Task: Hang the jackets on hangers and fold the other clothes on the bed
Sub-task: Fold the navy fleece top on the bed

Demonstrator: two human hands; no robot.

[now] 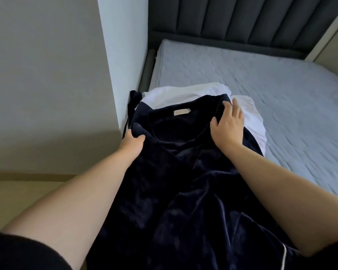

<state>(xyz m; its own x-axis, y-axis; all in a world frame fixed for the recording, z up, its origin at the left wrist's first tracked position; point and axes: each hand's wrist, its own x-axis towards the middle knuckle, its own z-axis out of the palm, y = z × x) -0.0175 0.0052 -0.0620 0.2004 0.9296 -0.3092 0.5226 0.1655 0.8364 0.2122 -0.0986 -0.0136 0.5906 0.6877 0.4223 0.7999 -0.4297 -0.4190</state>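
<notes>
The dark garment (174, 172) is lying on the near left part of the bed (261, 78), partly over white clothes (183, 92). Its long axis is running away from the person, with the collar at the far end, between the two hands. The left hand (132, 143) is gripping the left shoulder fabric. The right hand (227, 125) is resting flat, fingers straight, on the right shoulder. Both seem equally near. A pale label (182, 112) is sitting inside the collar; its writing is too small to read.

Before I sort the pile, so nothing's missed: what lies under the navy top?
Beyond the collar of the navy top, white clothes stick out on the bed. How far they reach beneath, or anything else, is covered.
</notes>
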